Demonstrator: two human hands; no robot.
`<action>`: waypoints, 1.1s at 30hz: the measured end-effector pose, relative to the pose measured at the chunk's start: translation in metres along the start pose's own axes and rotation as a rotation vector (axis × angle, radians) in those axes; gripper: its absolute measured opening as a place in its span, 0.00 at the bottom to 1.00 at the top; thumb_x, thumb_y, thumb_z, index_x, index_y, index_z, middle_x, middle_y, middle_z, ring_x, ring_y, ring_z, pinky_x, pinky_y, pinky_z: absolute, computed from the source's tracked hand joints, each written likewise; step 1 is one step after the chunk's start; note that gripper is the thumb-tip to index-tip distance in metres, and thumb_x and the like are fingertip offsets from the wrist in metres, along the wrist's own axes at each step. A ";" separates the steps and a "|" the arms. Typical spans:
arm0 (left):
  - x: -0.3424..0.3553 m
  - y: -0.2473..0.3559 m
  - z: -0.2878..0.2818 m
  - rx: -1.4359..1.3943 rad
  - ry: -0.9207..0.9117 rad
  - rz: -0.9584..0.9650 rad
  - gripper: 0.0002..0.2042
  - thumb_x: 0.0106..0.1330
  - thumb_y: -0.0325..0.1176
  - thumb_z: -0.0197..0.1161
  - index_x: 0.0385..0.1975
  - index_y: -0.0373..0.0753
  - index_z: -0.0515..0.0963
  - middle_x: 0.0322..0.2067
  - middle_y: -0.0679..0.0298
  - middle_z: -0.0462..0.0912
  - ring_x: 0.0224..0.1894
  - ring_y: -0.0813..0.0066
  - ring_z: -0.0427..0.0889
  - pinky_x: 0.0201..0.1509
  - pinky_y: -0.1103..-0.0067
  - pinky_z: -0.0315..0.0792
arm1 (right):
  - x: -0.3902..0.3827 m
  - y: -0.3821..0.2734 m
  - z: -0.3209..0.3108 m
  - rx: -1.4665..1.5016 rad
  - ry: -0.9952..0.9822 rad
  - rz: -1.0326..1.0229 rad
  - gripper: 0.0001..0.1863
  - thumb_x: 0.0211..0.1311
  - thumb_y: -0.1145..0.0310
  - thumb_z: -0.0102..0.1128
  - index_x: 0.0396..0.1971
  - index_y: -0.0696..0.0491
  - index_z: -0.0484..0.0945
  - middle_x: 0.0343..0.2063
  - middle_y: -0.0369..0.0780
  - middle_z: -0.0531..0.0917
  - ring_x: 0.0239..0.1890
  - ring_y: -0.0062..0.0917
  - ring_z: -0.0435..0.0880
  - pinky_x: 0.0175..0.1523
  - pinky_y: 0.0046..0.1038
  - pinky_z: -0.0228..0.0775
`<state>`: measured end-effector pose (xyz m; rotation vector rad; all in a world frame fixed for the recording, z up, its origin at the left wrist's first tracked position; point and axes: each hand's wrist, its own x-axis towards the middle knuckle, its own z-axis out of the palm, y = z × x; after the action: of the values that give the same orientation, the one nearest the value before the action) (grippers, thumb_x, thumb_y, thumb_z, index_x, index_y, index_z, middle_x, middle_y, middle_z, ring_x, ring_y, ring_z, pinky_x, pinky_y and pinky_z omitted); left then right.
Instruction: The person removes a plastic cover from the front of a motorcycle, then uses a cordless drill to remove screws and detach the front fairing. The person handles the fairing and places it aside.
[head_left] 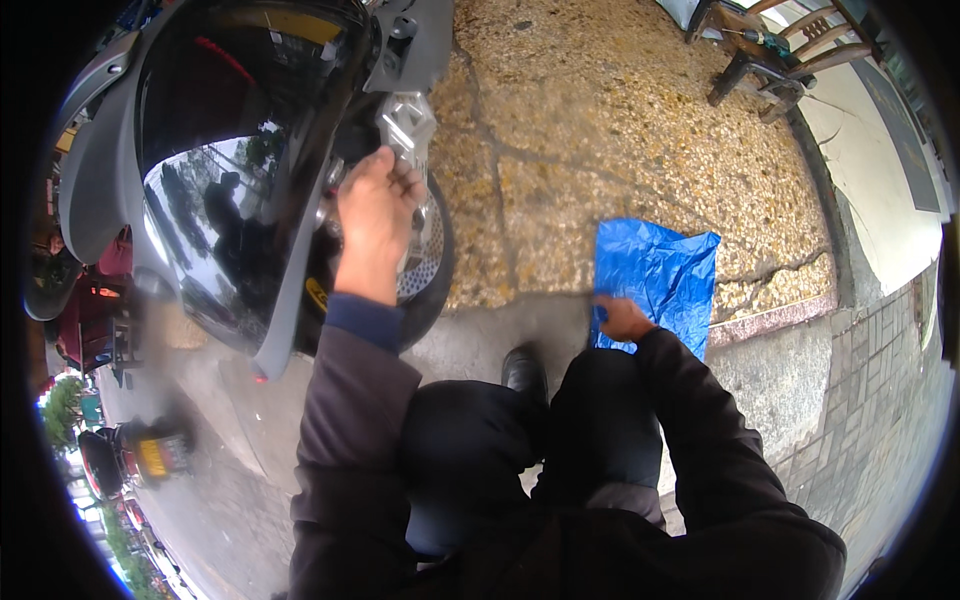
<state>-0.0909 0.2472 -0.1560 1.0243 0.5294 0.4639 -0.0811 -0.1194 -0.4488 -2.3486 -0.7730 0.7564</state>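
A scooter or motorcycle point(220, 190) with a glossy dark front panel stands at the left. My left hand point(375, 210) is raised to its side, fingers curled, against silver metal parts point(408, 125) by the wheel. Whatever lies inside those fingers is hidden. Behind the hand show a perforated metal disc point(430, 240) and the dark tyre point(437, 295). On the ground to my right lies a crumpled blue plastic sheet or bag point(665, 265). My right hand point(625, 320) is closed at its near left edge, seemingly pinching the blue plastic.
A wooden chair point(790, 60) with a power drill point(765, 42) on it stands at the far right. Cracked pebbled paving point(560, 130) spreads ahead, with a stone edge and brick paving point(880, 360) at right. Another vehicle point(140, 450) is at the lower left.
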 end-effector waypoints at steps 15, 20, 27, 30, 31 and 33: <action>0.093 -0.073 0.079 0.376 0.043 0.847 0.12 0.71 0.33 0.54 0.44 0.30 0.75 0.52 0.52 0.77 0.48 0.69 0.78 0.52 0.76 0.72 | 0.084 -0.036 -0.181 0.327 0.118 0.254 0.10 0.61 0.69 0.54 0.27 0.61 0.79 0.23 0.50 0.82 0.29 0.46 0.84 0.37 0.41 0.75; 0.077 -0.059 0.109 0.440 -0.104 0.733 0.10 0.73 0.31 0.54 0.43 0.29 0.73 0.53 0.52 0.77 0.51 0.68 0.77 0.56 0.76 0.70 | 0.171 -0.200 -0.215 0.187 0.108 -0.090 0.13 0.63 0.63 0.55 0.38 0.58 0.78 0.36 0.54 0.82 0.42 0.48 0.82 0.46 0.39 0.73; 0.078 -0.024 0.112 0.666 -0.104 0.745 0.07 0.70 0.30 0.59 0.40 0.32 0.75 0.39 0.56 0.81 0.39 0.70 0.79 0.45 0.76 0.73 | 0.263 -0.273 -0.215 0.943 -0.043 -0.699 0.18 0.56 0.60 0.66 0.40 0.57 0.75 0.35 0.39 0.81 0.38 0.27 0.81 0.43 0.33 0.73; 0.083 -0.020 0.106 0.674 -0.041 0.695 0.06 0.69 0.28 0.58 0.39 0.31 0.76 0.37 0.58 0.82 0.39 0.72 0.79 0.45 0.77 0.73 | 0.277 -0.275 -0.218 1.015 -0.131 -0.643 0.14 0.53 0.66 0.68 0.35 0.57 0.75 0.30 0.35 0.77 0.33 0.20 0.77 0.38 0.27 0.71; 0.086 -0.019 0.104 0.661 -0.020 0.684 0.06 0.69 0.28 0.58 0.38 0.31 0.76 0.36 0.58 0.82 0.39 0.72 0.78 0.46 0.77 0.72 | 0.279 -0.279 -0.219 1.025 -0.129 -0.652 0.13 0.52 0.69 0.69 0.33 0.57 0.74 0.28 0.33 0.76 0.32 0.18 0.75 0.37 0.24 0.70; 0.092 -0.019 0.099 0.618 -0.014 0.768 0.06 0.69 0.28 0.58 0.38 0.31 0.76 0.37 0.58 0.82 0.40 0.73 0.78 0.48 0.77 0.72 | 0.280 -0.290 -0.219 1.095 -0.072 -0.661 0.10 0.52 0.72 0.67 0.31 0.56 0.74 0.27 0.33 0.75 0.31 0.17 0.74 0.36 0.23 0.69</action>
<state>0.0445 0.2264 -0.1499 1.8336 0.2441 1.0041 0.1495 0.1940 -0.2051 -1.0116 -0.8005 0.6949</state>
